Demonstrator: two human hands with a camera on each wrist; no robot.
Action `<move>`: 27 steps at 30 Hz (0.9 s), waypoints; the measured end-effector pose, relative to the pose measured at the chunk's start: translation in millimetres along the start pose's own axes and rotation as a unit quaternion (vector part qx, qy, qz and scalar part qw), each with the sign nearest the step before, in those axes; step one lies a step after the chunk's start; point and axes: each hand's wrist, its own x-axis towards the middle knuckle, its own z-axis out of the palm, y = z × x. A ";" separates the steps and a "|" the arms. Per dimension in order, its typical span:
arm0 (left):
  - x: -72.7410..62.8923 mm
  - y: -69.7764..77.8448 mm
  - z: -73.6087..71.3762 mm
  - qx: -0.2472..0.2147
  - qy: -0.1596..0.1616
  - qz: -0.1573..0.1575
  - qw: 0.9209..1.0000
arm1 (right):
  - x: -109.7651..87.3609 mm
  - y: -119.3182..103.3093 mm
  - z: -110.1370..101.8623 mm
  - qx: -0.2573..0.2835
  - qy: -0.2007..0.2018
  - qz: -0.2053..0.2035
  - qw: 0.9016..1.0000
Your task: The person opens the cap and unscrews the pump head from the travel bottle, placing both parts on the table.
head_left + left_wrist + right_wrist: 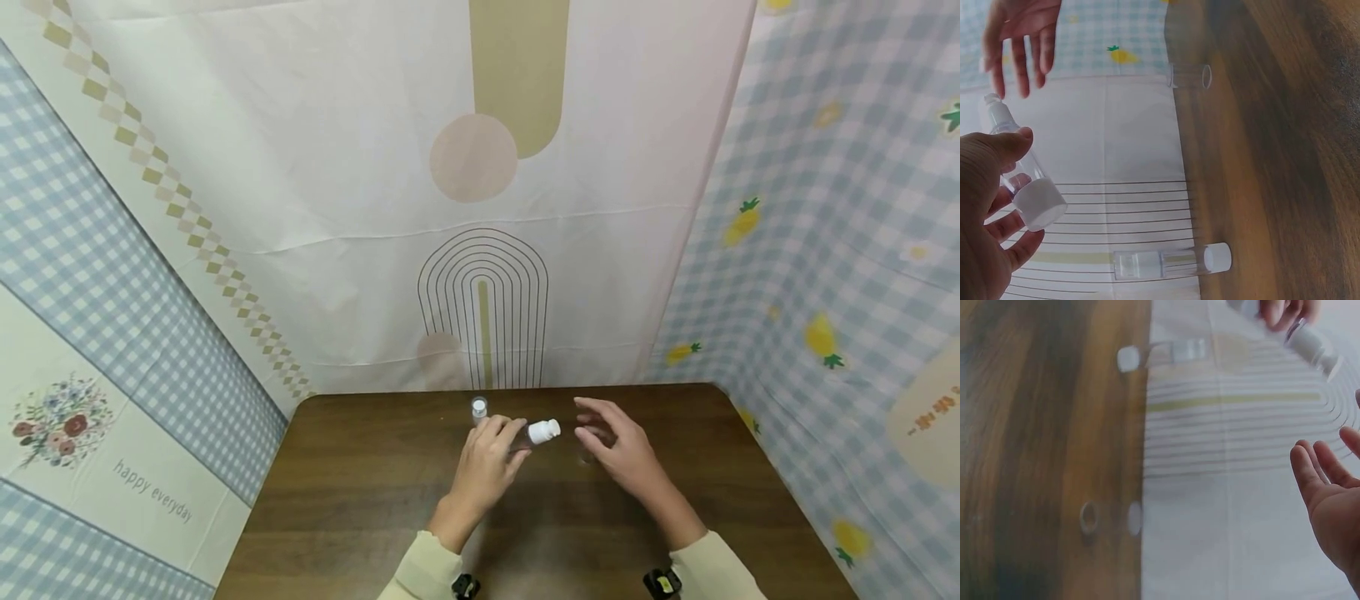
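Observation:
My left hand (483, 467) grips a clear pump bottle (1040, 205) around its body, tilted so that its white pump head (543, 431) points up and to the right. The bottle's white base shows below the fingers in the left wrist view. Just right of the pump head, apart from it, my right hand (622, 450) is raised with fingers spread, holding nothing. A second clear bottle with a white base (1217, 257) stands upright on the table behind the left hand. Near the right hand a clear cap (1190, 76) stands on the table; it is mostly hidden in the head view.
The brown wooden table (352, 475) reaches back to a white printed cloth (360, 292). Blue checked cloth with pineapples (795, 267) hangs on the right, and another checked cloth (135, 217) hangs on the left.

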 end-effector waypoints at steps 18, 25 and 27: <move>-3.0 5.6 3.1 0.041 0.003 0.042 0.998 | -3.6 -22.3 30.8 0.003 0.009 0.056 0.998; -3.9 7.6 4.6 0.047 0.010 0.051 0.998 | -4.9 -27.8 31.0 -0.006 -0.005 0.073 0.997; -3.8 8.2 5.4 0.047 0.009 0.051 0.998 | -4.8 -28.7 30.9 -0.004 -0.005 0.084 0.996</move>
